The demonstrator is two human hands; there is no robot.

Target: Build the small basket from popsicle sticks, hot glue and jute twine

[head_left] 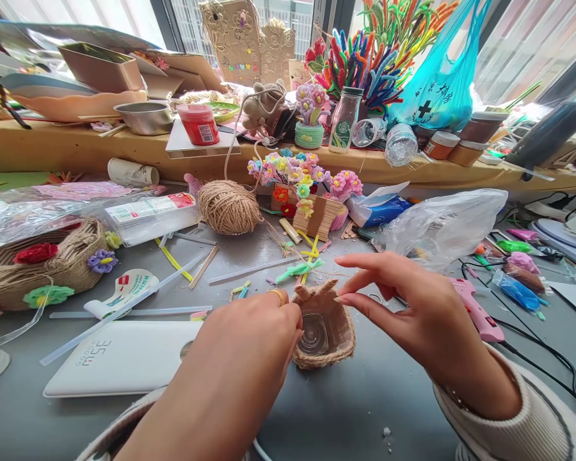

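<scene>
A small square container wrapped in jute twine (348, 355) stands on the grey table in front of me, its clear inner bottom showing. A twine bow sits on its far rim. My left hand (256, 330), with a ring on one finger, is closed at the container's left side; its fingertips are partly hidden. To the right, my right hand (398, 301) has its thumb and fingers apart, the thumb tip close to the container's upper right rim. A thin twine strand runs behind the container toward the ball of jute twine (229, 207).
A white power bank (120, 358) and clear glue sticks (129, 312) lie at left, near a twine basket (84, 256) with flowers. A pink glue gun (477, 310) with cables lies at right. Behind are a flower box (312, 218), a plastic bag (446, 224) and a crowded ledge (173, 150).
</scene>
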